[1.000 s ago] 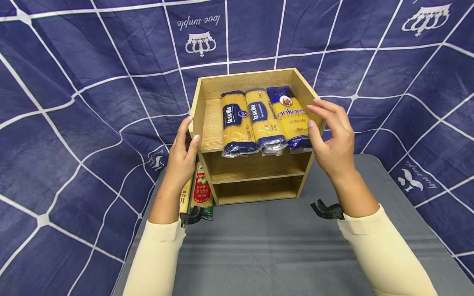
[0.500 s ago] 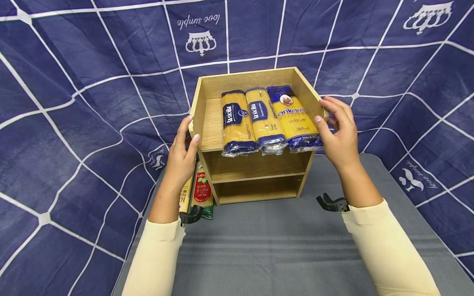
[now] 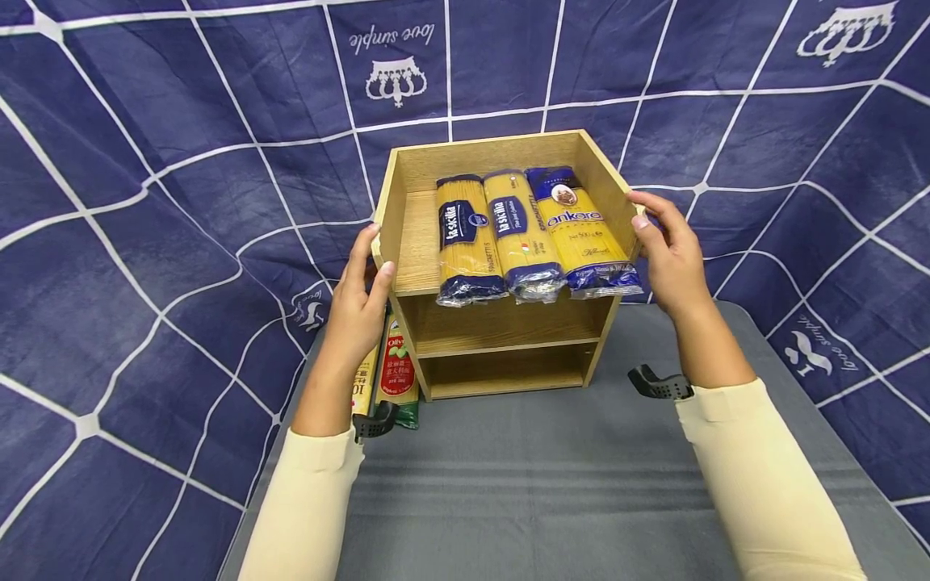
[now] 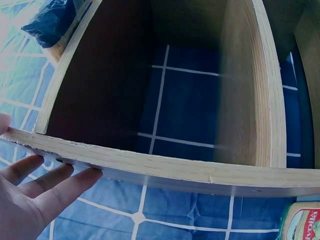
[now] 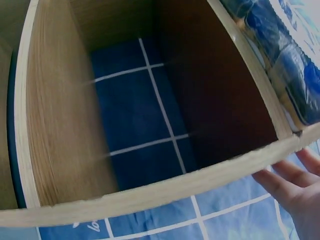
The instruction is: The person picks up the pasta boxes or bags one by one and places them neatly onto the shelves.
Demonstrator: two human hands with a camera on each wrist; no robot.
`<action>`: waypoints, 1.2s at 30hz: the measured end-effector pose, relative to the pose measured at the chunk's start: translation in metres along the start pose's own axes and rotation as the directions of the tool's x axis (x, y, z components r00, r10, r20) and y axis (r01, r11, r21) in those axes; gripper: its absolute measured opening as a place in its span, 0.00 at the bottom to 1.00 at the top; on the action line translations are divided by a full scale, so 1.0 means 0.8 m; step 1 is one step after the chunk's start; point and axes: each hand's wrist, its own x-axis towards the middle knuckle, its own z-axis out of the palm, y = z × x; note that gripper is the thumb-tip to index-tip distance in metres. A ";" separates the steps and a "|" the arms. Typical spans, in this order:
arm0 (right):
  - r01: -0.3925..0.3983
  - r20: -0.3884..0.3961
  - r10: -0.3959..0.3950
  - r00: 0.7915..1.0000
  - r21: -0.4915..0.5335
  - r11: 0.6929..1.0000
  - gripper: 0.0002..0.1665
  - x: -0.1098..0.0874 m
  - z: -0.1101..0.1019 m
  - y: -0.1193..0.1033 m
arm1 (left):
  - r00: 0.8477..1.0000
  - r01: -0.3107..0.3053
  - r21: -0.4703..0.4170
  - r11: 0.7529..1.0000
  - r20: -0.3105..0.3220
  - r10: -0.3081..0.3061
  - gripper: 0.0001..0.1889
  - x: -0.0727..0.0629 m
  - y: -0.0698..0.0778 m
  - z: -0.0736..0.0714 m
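Note:
A small wooden shelf unit (image 3: 501, 348) stands ahead of me, with three spaghetti packs on its top: two "la sicilia" packs (image 3: 468, 242) (image 3: 521, 234) and a yellow and blue "ankara" pack (image 3: 581, 230) at the right. My left hand (image 3: 356, 311) holds the left side panel (image 4: 135, 159), thumb at the front edge and fingers along the outer face. On the other side, my right hand (image 3: 674, 258) holds the right panel (image 5: 165, 186) near its upper corner, beside the ankara pack. In the right wrist view, fingertips touch that panel's outer face.
More pasta packs, one red and green (image 3: 398, 367) and one yellow (image 3: 363, 383), lie on the grey cloth left of the unit. Two compartments show bare boards below the top. A blue checked curtain (image 3: 218, 202) surrounds the back and sides.
My right hand has moved off the ankara pack, rightward onto the right panel. The pack's lower end has shifted right, toward that panel. My left hand has stayed put.

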 end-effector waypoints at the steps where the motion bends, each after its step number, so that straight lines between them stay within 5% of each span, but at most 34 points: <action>1: -0.010 0.010 0.010 1.000 0.030 1.000 0.21 0.001 0.000 0.000 | 1.000 0.000 0.002 1.000 0.001 0.000 0.28 0.000 0.000 0.000; 9: -0.058 0.070 0.056 0.996 0.025 0.998 0.24 0.002 -0.007 0.006 | 1.000 -0.004 0.007 1.000 0.008 0.004 0.28 0.000 0.001 0.001; 26: -0.118 0.071 0.115 0.991 0.047 0.992 0.24 0.000 -0.002 0.008 | 1.000 -0.001 0.015 1.000 0.013 0.001 0.29 0.000 0.001 -0.003; 36: -0.114 0.084 0.107 0.991 0.085 0.990 0.24 -0.001 -0.002 0.012 | 0.998 0.055 -0.161 0.985 0.040 -0.049 0.31 -0.012 -0.009 -0.004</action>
